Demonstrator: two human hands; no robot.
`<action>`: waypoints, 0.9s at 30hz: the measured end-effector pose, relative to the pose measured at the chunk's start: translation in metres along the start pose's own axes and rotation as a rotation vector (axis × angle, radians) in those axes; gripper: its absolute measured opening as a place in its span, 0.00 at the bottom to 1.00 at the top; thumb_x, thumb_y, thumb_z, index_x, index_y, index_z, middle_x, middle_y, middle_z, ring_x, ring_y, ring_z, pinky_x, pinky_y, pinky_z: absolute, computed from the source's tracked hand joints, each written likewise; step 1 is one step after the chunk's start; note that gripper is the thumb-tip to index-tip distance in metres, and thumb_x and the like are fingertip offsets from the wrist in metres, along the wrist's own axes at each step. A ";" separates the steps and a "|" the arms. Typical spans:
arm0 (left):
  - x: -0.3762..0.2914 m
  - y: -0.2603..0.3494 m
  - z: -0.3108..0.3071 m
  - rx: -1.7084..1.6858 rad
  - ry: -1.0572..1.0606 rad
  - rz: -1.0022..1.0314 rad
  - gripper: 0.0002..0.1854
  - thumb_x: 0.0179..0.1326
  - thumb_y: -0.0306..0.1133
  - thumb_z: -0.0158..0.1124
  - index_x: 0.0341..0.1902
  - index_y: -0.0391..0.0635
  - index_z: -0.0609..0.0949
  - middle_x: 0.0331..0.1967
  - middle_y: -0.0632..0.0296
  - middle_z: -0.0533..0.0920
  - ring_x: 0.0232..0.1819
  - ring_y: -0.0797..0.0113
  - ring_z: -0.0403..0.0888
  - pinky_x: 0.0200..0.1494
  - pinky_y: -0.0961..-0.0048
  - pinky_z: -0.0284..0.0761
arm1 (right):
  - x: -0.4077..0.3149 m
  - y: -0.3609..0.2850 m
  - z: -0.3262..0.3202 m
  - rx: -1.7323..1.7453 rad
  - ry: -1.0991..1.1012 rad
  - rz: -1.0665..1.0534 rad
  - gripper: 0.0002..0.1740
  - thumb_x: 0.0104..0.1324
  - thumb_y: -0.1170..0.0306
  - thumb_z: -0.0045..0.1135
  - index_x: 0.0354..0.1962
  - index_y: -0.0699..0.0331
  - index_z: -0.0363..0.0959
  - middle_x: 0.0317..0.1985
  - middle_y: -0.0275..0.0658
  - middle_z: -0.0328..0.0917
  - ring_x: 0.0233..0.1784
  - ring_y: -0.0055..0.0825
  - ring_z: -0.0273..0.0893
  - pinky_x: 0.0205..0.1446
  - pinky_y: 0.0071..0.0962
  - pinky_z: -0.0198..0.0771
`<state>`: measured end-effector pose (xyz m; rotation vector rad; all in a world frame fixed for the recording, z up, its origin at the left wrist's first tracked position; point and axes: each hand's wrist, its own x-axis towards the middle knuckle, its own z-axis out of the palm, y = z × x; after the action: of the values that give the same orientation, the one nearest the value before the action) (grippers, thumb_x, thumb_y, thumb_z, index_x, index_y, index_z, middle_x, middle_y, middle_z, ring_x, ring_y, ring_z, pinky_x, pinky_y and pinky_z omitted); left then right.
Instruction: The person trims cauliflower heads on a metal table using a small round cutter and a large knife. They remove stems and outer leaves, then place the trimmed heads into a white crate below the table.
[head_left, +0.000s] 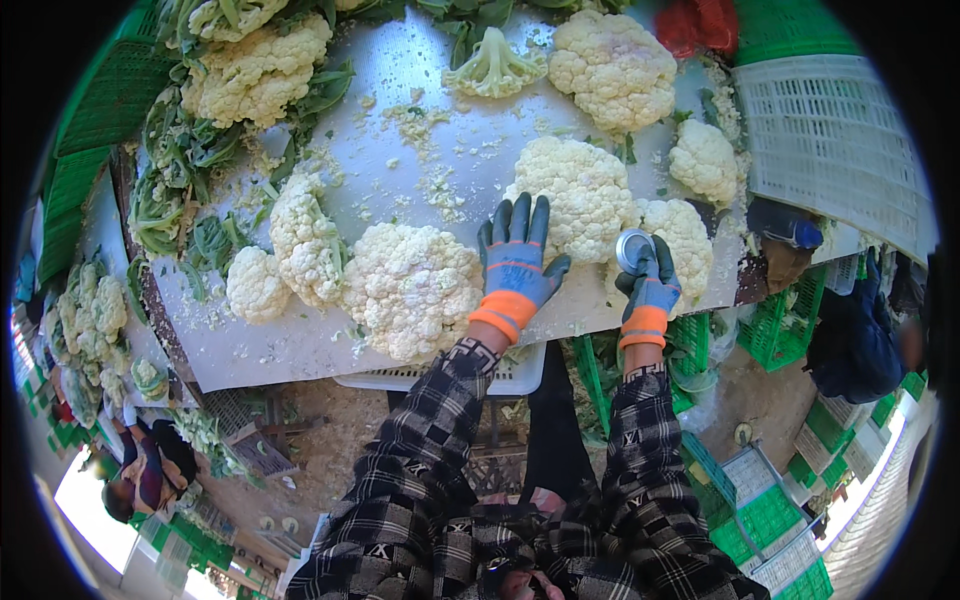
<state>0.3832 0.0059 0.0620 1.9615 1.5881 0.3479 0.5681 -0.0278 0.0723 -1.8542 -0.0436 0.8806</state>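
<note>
My left hand (519, 266), in a grey-blue knit glove with an orange cuff, rests fingers spread against the left side of a cauliflower head (581, 187). A round, shiny metal tool (634, 250) is gripped in my right hand (651, 289), gloved the same way; its exact kind is unclear. Partly behind that hand sits another cauliflower head (684, 232). A large cauliflower (412, 285) lies just left of my left wrist. Farther left are a tilted cauliflower (304, 240) and a small floret cluster (258, 285).
The metal-topped table (262, 352) bears scattered crumbs. Leaves and cauliflower (255, 71) pile up at its left. White (825, 127) and green crates (784, 322) stand to the right. A white basket (525, 371) is under the front edge. People (150, 472) work nearby on both sides.
</note>
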 end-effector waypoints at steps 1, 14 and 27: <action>0.013 0.013 0.001 0.065 -0.022 -0.012 0.54 0.47 0.53 0.73 0.76 0.48 0.57 0.74 0.46 0.57 0.74 0.40 0.52 0.71 0.42 0.51 | 0.003 -0.007 0.005 -0.007 -0.005 0.005 0.20 0.66 0.67 0.61 0.56 0.51 0.76 0.30 0.33 0.80 0.13 0.17 0.62 0.18 0.20 0.64; 0.051 0.033 0.028 0.259 -0.216 -0.104 0.72 0.31 0.66 0.75 0.78 0.46 0.48 0.78 0.47 0.43 0.78 0.35 0.33 0.72 0.33 0.32 | 0.047 -0.022 0.046 -0.877 -0.170 -0.481 0.25 0.67 0.54 0.49 0.49 0.66 0.77 0.42 0.57 0.80 0.46 0.54 0.79 0.52 0.42 0.72; 0.055 0.027 0.022 0.238 -0.226 -0.002 0.72 0.30 0.64 0.75 0.78 0.47 0.49 0.78 0.48 0.45 0.78 0.35 0.34 0.72 0.36 0.37 | 0.040 -0.045 0.049 -0.895 -0.259 -0.559 0.25 0.69 0.53 0.49 0.56 0.57 0.74 0.39 0.54 0.81 0.41 0.52 0.80 0.44 0.43 0.72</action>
<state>0.4310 0.0490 0.0523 2.0899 1.5410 -0.0669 0.5848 0.0479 0.0774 -2.3130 -1.2267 0.7341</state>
